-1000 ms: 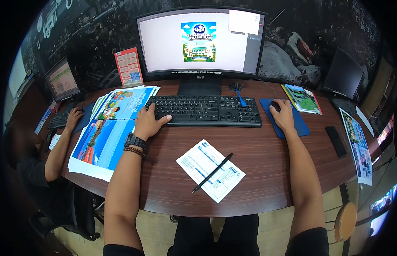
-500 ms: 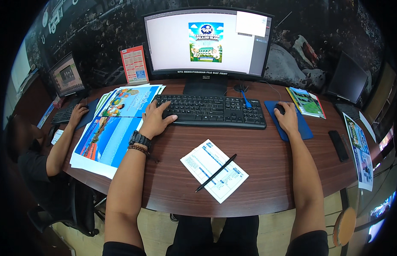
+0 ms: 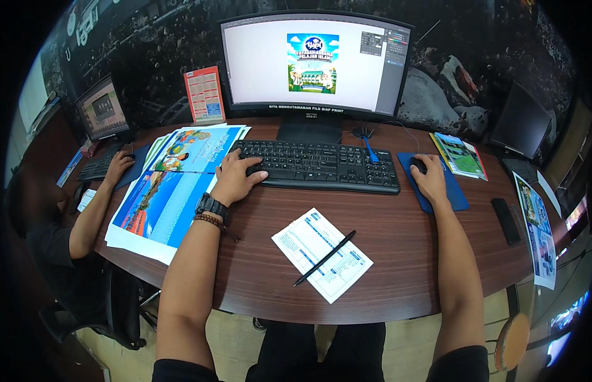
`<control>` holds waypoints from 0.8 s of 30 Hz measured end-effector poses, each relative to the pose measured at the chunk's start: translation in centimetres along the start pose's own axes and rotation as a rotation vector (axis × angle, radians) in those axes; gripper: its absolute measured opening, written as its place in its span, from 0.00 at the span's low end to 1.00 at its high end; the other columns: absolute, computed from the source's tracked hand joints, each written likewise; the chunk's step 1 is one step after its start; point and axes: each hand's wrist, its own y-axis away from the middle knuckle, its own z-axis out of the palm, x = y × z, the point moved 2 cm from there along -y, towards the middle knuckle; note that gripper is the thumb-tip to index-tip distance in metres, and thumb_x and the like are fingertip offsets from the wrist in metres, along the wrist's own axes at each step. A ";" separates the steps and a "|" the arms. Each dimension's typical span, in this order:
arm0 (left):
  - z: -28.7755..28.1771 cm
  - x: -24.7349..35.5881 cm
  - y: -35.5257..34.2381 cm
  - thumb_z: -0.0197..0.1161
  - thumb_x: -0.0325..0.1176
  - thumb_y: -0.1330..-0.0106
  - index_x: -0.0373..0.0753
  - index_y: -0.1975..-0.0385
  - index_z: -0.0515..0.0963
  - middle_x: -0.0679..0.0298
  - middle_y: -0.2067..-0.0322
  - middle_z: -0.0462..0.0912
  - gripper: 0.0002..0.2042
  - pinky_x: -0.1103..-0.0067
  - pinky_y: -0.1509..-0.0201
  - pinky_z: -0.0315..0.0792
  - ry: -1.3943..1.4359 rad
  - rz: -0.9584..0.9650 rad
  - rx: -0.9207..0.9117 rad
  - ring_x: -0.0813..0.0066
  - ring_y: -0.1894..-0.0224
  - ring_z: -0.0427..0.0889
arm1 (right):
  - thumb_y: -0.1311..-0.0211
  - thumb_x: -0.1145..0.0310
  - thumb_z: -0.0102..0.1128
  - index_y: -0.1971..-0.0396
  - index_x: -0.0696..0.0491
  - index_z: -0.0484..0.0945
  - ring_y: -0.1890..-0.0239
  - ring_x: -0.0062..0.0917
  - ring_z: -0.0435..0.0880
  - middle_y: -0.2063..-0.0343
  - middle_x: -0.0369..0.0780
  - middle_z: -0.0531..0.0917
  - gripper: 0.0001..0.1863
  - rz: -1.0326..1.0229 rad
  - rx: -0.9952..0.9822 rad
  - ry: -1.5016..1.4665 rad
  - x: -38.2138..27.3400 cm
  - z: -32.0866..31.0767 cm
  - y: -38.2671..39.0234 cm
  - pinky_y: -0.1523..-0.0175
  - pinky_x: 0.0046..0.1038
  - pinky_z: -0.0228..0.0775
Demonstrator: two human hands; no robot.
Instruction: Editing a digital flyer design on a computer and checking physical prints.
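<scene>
My left hand rests on the left end of a black keyboard, its fingers spread over the keys and holding nothing. A black watch and a beaded bracelet circle that wrist. On a blue mouse pad, my right hand is wrapped over a black computer mouse. The curved monitor behind the keyboard displays a blue and green poster design on white, with dark panels at the right.
A black pen lies across white printed papers near me. Colourful printed sheets cover the left side. A red desk calendar stands behind. At right lie booklets and a black phone. A co-worker's hand is at far left.
On the monitor, the white box at the upper right is gone and small dark panels show there. The whole view has shifted slightly; both hands stay in place.
</scene>
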 end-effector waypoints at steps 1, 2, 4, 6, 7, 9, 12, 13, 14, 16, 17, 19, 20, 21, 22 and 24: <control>0.0 0.0 0.0 0.67 0.52 0.40 0.55 0.44 0.78 0.45 0.33 0.59 0.24 0.42 0.31 0.47 -0.001 -0.001 -0.004 0.45 0.28 0.52 | 0.44 0.62 0.63 0.51 0.53 0.80 0.45 0.43 0.75 0.49 0.47 0.75 0.21 -0.001 0.000 0.000 0.0 0.0 0.0 0.40 0.37 0.67; 0.0 0.0 0.1 0.67 0.52 0.40 0.55 0.44 0.78 0.45 0.33 0.59 0.24 0.42 0.31 0.47 -0.001 -0.002 -0.003 0.45 0.28 0.52 | 0.44 0.62 0.63 0.51 0.53 0.80 0.45 0.43 0.75 0.49 0.47 0.75 0.21 0.002 -0.002 -0.004 0.0 0.0 0.0 0.40 0.37 0.67; -0.1 0.2 0.1 0.66 0.51 0.39 0.55 0.43 0.77 0.45 0.32 0.58 0.24 0.43 0.31 0.46 0.010 -0.002 -0.002 0.46 0.28 0.51 | 0.44 0.62 0.63 0.51 0.53 0.80 0.44 0.43 0.75 0.49 0.47 0.75 0.21 0.005 -0.005 -0.007 0.0 0.0 0.0 0.40 0.37 0.67; -0.1 0.4 0.2 0.66 0.51 0.39 0.55 0.43 0.77 0.45 0.32 0.58 0.24 0.43 0.30 0.45 0.005 -0.006 -0.008 0.46 0.28 0.51 | 0.44 0.62 0.63 0.51 0.53 0.80 0.44 0.43 0.74 0.48 0.47 0.74 0.21 0.014 -0.006 0.012 0.3 0.1 -0.1 0.40 0.37 0.67; -0.2 0.4 0.2 0.66 0.51 0.39 0.55 0.42 0.77 0.45 0.32 0.58 0.24 0.43 0.30 0.45 -0.001 -0.010 -0.013 0.46 0.28 0.51 | 0.44 0.62 0.63 0.51 0.53 0.80 0.44 0.43 0.74 0.48 0.47 0.74 0.21 0.013 -0.006 0.011 0.3 0.1 -0.1 0.40 0.37 0.67; -0.3 0.4 0.3 0.66 0.51 0.39 0.55 0.43 0.77 0.45 0.32 0.59 0.24 0.43 0.30 0.45 -0.004 -0.008 -0.010 0.45 0.28 0.51 | 0.44 0.61 0.63 0.50 0.52 0.80 0.44 0.43 0.74 0.47 0.47 0.74 0.21 0.011 -0.008 0.010 0.4 0.2 -0.1 0.40 0.37 0.67; -0.2 0.5 0.3 0.66 0.51 0.39 0.55 0.43 0.77 0.45 0.33 0.59 0.24 0.43 0.31 0.46 -0.002 -0.008 -0.009 0.45 0.28 0.51 | 0.44 0.61 0.63 0.50 0.51 0.80 0.43 0.43 0.74 0.47 0.47 0.74 0.21 0.025 -0.014 0.023 0.3 0.1 -0.1 0.40 0.37 0.67; -0.2 0.4 0.3 0.66 0.51 0.38 0.55 0.43 0.77 0.45 0.33 0.59 0.24 0.43 0.31 0.46 0.001 -0.012 -0.010 0.45 0.28 0.51 | 0.44 0.61 0.63 0.50 0.51 0.80 0.43 0.43 0.74 0.47 0.47 0.74 0.21 0.024 -0.015 0.023 0.3 0.1 -0.2 0.40 0.37 0.67; -0.2 0.4 0.3 0.66 0.51 0.38 0.55 0.43 0.77 0.45 0.33 0.59 0.24 0.43 0.31 0.46 0.001 -0.013 -0.009 0.45 0.28 0.51 | 0.44 0.61 0.63 0.50 0.51 0.80 0.43 0.43 0.74 0.46 0.47 0.74 0.21 0.028 -0.020 0.028 0.2 0.1 -0.2 0.40 0.37 0.67; -0.2 0.4 0.2 0.66 0.51 0.38 0.55 0.43 0.77 0.45 0.33 0.59 0.24 0.42 0.31 0.45 -0.009 -0.010 -0.019 0.45 0.28 0.51 | 0.44 0.60 0.63 0.50 0.51 0.80 0.43 0.43 0.74 0.46 0.47 0.73 0.21 0.030 -0.025 0.034 0.1 0.1 -0.2 0.40 0.37 0.67; -0.2 0.4 0.2 0.66 0.51 0.38 0.55 0.43 0.77 0.45 0.33 0.59 0.24 0.42 0.31 0.45 -0.009 -0.010 -0.018 0.45 0.28 0.51 | 0.44 0.60 0.62 0.50 0.51 0.80 0.43 0.43 0.74 0.46 0.47 0.73 0.21 0.028 -0.025 0.038 0.1 0.1 -0.2 0.40 0.37 0.67; -0.3 0.5 0.3 0.65 0.51 0.38 0.56 0.42 0.77 0.45 0.33 0.59 0.23 0.42 0.31 0.45 -0.014 -0.014 -0.029 0.45 0.28 0.51 | 0.44 0.60 0.62 0.50 0.51 0.80 0.43 0.43 0.74 0.46 0.47 0.73 0.21 0.026 -0.024 0.040 0.0 0.1 -0.1 0.40 0.37 0.67; -0.3 0.6 0.3 0.65 0.51 0.38 0.56 0.42 0.77 0.45 0.33 0.59 0.23 0.42 0.31 0.45 -0.014 -0.014 -0.028 0.45 0.28 0.51 | 0.44 0.60 0.62 0.50 0.51 0.79 0.44 0.43 0.74 0.47 0.47 0.74 0.21 0.029 -0.024 0.037 -0.1 0.0 0.0 0.40 0.37 0.67; -0.4 0.7 0.4 0.65 0.51 0.38 0.55 0.42 0.76 0.45 0.32 0.59 0.24 0.42 0.31 0.44 -0.013 -0.018 -0.029 0.45 0.28 0.51 | 0.44 0.61 0.62 0.50 0.51 0.79 0.44 0.43 0.74 0.47 0.47 0.74 0.21 0.033 -0.023 0.034 -0.2 0.0 0.1 0.40 0.37 0.67; -0.4 0.8 0.4 0.65 0.51 0.38 0.55 0.42 0.76 0.45 0.32 0.59 0.24 0.42 0.31 0.44 -0.010 -0.020 -0.031 0.45 0.28 0.50 | 0.44 0.61 0.62 0.50 0.51 0.79 0.44 0.43 0.74 0.47 0.47 0.74 0.21 0.032 -0.023 0.034 -0.1 -0.1 0.1 0.40 0.37 0.67; -0.5 0.8 0.4 0.65 0.51 0.37 0.55 0.42 0.76 0.45 0.32 0.58 0.24 0.42 0.31 0.44 -0.009 -0.020 -0.034 0.45 0.28 0.50 | 0.44 0.61 0.62 0.51 0.52 0.79 0.44 0.43 0.75 0.48 0.47 0.74 0.21 0.016 -0.017 0.017 0.0 0.0 0.0 0.41 0.38 0.67</control>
